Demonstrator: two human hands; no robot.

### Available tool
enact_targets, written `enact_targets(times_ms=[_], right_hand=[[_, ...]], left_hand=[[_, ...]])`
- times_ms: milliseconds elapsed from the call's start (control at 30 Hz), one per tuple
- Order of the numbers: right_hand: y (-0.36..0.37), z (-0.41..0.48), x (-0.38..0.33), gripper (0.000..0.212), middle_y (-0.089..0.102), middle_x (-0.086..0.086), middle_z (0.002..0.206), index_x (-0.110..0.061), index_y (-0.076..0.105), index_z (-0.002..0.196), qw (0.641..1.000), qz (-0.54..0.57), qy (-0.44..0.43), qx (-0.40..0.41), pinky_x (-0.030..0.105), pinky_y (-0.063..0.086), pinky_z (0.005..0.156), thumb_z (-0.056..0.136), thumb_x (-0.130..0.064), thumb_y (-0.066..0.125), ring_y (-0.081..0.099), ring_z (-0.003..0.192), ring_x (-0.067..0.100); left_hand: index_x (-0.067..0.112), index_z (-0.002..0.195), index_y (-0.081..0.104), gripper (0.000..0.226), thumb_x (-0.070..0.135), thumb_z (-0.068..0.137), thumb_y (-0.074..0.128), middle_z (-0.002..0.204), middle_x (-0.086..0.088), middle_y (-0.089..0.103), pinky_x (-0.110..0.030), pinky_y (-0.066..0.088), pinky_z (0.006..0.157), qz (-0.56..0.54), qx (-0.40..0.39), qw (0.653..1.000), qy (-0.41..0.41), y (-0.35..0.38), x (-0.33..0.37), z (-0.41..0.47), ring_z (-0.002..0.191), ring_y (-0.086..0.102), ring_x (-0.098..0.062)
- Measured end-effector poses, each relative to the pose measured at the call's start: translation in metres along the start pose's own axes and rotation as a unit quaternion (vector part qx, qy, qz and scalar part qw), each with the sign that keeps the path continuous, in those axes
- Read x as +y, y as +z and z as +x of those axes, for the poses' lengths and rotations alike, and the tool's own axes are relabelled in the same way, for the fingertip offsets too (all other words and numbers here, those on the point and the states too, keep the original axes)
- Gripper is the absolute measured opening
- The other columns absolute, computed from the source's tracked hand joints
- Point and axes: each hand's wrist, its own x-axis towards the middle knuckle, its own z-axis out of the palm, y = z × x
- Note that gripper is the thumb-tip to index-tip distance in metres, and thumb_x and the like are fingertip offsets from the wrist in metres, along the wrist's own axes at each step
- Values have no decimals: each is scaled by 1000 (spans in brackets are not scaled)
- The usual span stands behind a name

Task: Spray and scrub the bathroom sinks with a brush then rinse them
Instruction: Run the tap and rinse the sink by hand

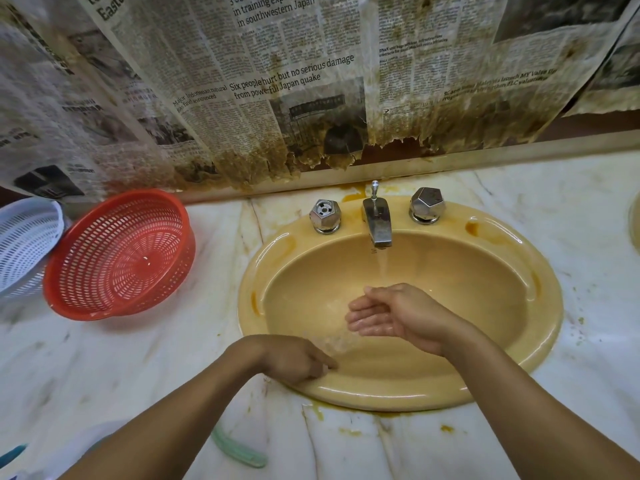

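Note:
A yellow oval sink (pixel 540 271) is set in a marble counter. Water runs from the metal tap (pixel 377 223) at its back into the bowl. My right hand (pixel 391 315) is cupped palm-up inside the bowl, just below the stream, and holds nothing. My left hand (pixel 294 362) rests on the sink's near-left rim with its fingers pointing into the bowl, blurred at the tips. Splashing water shows between the two hands. A pale green handle (pixel 239 450), perhaps the brush, lies on the counter near the front edge, partly hidden by my left arm.
Two metal knobs (pixel 325 216) (pixel 424 206) flank the tap. A red plastic basket (pixel 117 254) leans on a white basket (pixel 24 244) at the left of the counter (pixel 519 445). Stained, torn newspaper (pixel 277 81) covers the wall behind. Another sink's edge (pixel 635 223) shows far right.

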Motion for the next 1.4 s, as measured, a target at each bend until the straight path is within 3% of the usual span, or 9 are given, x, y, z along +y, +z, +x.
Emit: enact_targets(times_ms=[167,400,600,767,867,967,1067,1233,1400], right_hand=[[-40,33,7,43,71,30,111,12,61,120,979,152,-29,135,47,56,97,109,-26,43,70,106,41],[-56,57,1,45,63,29,127,9,58,125,918,388,-8,81,47,58,92,110,-29,40,65,112,40],[-39,46,-1,45,69,31,117,11,56,129,941,338,11,32,44,62,85,109,-26,38,70,107,42],[-20,4,4,42,70,33,110,13,66,115,997,-4,33,-63,45,58,94,109,-20,40,70,107,44],[-30,-12,17,38,75,24,100,9,70,107,991,-125,33,-13,46,58,97,107,-22,48,74,99,37],[-50,-13,28,33,76,23,100,6,71,105,993,-82,10,79,46,57,98,105,-20,50,74,97,35],[-66,-10,38,34,75,23,102,4,71,104,989,-18,-14,144,43,59,94,106,-24,51,74,98,35],[-84,-7,55,38,75,24,101,7,69,107,982,51,-14,181,44,58,92,107,-26,49,75,96,34],[-87,2,53,42,75,26,100,8,67,108,976,101,-32,189,43,58,90,108,-29,46,75,95,35]], left_hand=[[32,150,48,53,42,110,14,164,12,36,-43,1,127,207,156,964,-63,12,-30,4,155,21,-13],[41,152,44,50,47,111,16,159,24,39,-39,-1,126,90,167,982,13,35,-20,-2,151,22,-1],[42,145,50,59,47,105,7,154,16,46,-44,6,125,142,223,963,-55,40,-16,10,146,31,-12],[46,149,46,52,45,109,13,158,21,42,-41,11,119,70,184,980,-25,45,12,11,146,32,-10],[45,149,46,53,54,107,16,156,22,44,-37,13,117,35,157,987,1,45,10,10,146,33,-7],[39,131,61,54,53,105,15,140,17,58,-39,16,118,117,223,965,-66,36,-11,14,139,42,-11],[44,131,59,56,52,104,11,142,15,57,-45,12,120,135,194,969,-75,32,-3,16,141,40,-13],[49,152,41,51,58,108,17,160,19,41,-36,14,120,15,92,996,-7,36,29,9,148,34,-12],[36,137,57,51,44,107,16,151,12,51,-42,19,118,132,163,972,-106,23,9,18,140,40,-14]])
